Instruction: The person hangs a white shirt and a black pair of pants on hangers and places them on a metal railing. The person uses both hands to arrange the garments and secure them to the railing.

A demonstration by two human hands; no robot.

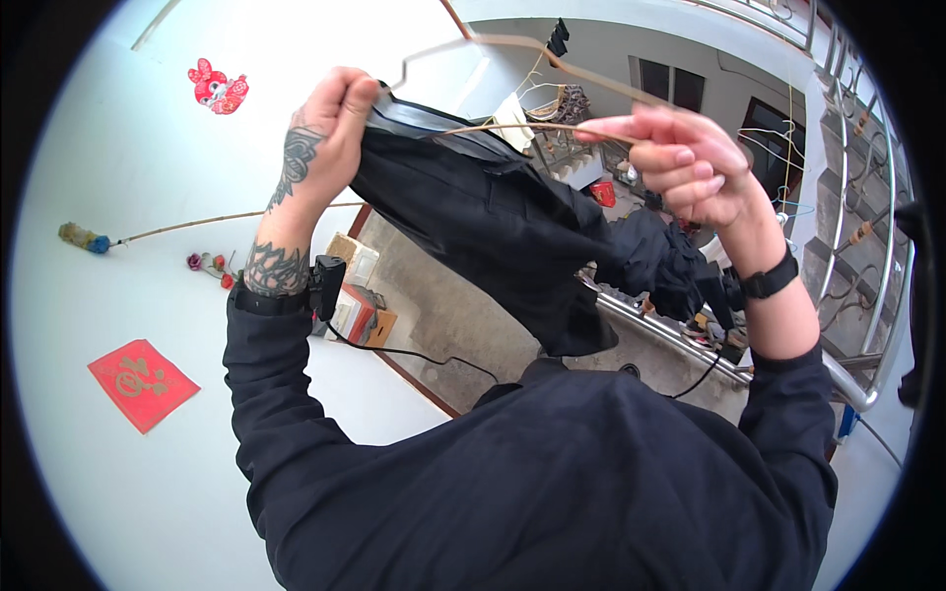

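My left hand [336,125], raised in front of the wall, grips the waistband of black trousers [473,199]. The garment hangs down slantwise to the right, and its pale waistband lining shows. In my right hand [687,162] is a thin brown wire clothes hanger [528,126], held between thumb and fingers. One stretch of its wire runs left to the trousers' waist opening; whether its end lies inside is hidden. The upper stretch arcs toward my left hand and is blurred.
A stainless steel railing [658,321] with dark clothes [658,251] over it stands beyond the trousers. Hangers [772,137] hang at the right. Boxes [358,314] stand by the left wall, which bears a red paper decoration [144,385]. A duster [85,238] on a long stick crosses it.
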